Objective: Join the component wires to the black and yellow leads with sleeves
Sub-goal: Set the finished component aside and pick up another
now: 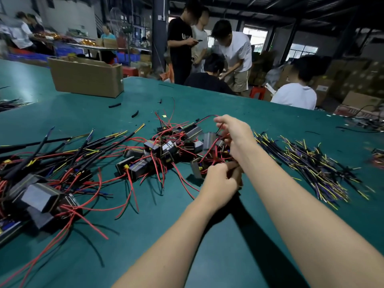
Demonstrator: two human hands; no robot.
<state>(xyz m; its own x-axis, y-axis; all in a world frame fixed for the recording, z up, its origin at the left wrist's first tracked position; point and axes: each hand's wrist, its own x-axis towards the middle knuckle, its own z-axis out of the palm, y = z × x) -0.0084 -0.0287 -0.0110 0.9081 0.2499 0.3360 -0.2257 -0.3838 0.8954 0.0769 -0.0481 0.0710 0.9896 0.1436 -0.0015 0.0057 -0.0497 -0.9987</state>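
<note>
A heap of small transformer-like components (166, 148) with red wires lies in the middle of the green table (228, 256). My left hand (220, 179) grips one dark component at the heap's near right edge; the part is mostly hidden by my fingers. My right hand (234, 134) is raised just behind it and pinches a red wire (205, 118) that loops up from the heap. A pile of black and yellow leads (315, 163) lies to the right of my hands. Finished components with black sleeves (41, 183) lie at the left.
A cardboard box (87, 77) stands at the back left. Loose black sleeve pieces (114, 105) lie behind the heap. Several people stand and sit beyond the table's far edge. More wires lie at the far right edge (365, 123).
</note>
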